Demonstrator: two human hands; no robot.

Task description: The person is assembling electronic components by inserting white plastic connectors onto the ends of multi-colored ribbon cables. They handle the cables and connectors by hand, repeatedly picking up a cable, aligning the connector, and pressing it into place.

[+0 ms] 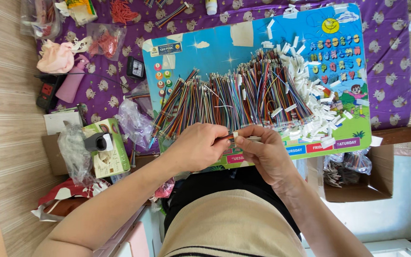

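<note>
Both hands (234, 147) pinched on wire (243, 138)

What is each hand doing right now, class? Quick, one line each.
Left hand: closed, pinching the thin wire.
Right hand: closed, pinching the small white connector on the wire.

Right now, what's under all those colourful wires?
The colourful wires lie on a blue picture board, beside a heap of white connectors. The board's middle is covered, so its picture there cannot be seen.
</note>
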